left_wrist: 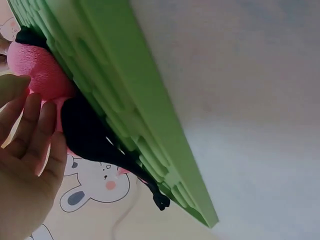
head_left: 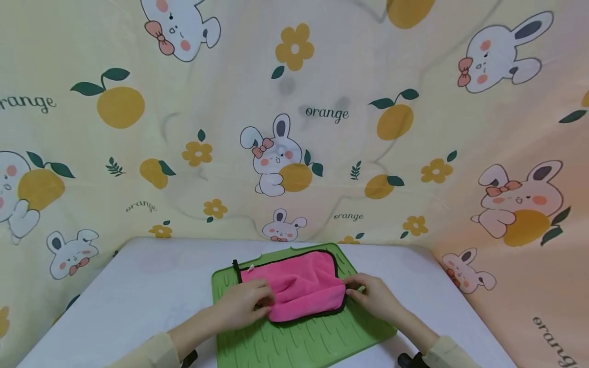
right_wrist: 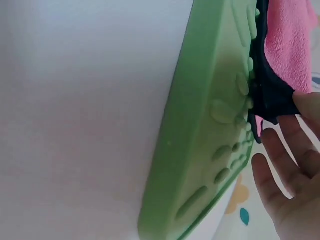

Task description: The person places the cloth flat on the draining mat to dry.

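A pink cloth (head_left: 303, 286) with black edging lies rumpled on a green ridged mat (head_left: 257, 347), its lower part folded over. A black loop (left_wrist: 159, 197) sticks out from its far left corner. My left hand (head_left: 246, 304) is at the cloth's left side, thumb and fingertips gathered on the pink fabric. At the opposite side, my right hand (head_left: 375, 296) pinches the black edging between thumb and finger. The right wrist view shows that pinched edging (right_wrist: 277, 100) lifted to a point, while the other fingers of the hand stay spread below it.
The mat lies at an angle on a white table (head_left: 161, 286), with a raised rim (right_wrist: 170, 150) along its side. A curtain (head_left: 221, 102) printed with rabbits and oranges hangs behind the table and along its sides.
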### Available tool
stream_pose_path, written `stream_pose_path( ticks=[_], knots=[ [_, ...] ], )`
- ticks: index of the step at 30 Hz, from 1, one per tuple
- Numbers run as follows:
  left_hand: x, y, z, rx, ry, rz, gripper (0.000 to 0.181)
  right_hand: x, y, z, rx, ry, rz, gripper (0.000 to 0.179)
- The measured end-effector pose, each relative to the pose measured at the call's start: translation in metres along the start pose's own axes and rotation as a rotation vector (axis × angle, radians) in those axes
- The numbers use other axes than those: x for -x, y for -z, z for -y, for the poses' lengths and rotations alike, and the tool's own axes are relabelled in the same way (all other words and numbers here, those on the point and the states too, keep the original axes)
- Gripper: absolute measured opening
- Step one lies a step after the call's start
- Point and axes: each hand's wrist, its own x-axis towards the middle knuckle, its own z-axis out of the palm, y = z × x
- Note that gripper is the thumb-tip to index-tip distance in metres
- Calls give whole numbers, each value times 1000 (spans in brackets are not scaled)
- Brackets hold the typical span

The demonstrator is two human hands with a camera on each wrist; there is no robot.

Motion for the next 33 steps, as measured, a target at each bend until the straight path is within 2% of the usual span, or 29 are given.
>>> stream_pose_path(
  ticks=[3,6,9,12,15,18,23,26,29,33],
  knots=[
    [3,1,2,-26,-21,-37,12,-1,-1,4,12,8,-14,21],
    [3,4,5,-50,-27,-69,16,-3,-2,16,25,39,-82,26],
    [3,9,10,-73,-32,-87,18,-5,-6,34,46,132,-153,30],
    [4,12,17,-92,-65,-89,20,-6,-13,51,59,233,-164,30],
    [5,13,24,-98,-95,-79,23,-6,-25,63,37,302,-90,26],
    [5,12,32,-114,-87,-63,25,-6,-37,72,32,316,6,22],
    [3,13,41,-130,-23,-8,26,-9,-52,78,58,255,162,22],
    [2,14,44,-128,-8,20,24,-12,-57,78,91,229,233,25],
    [1,14,46,-120,-3,45,22,-16,-62,75,134,256,251,26],
    [-1,12,47,-91,12,79,19,-21,-67,72,160,318,229,23]
  ],
)
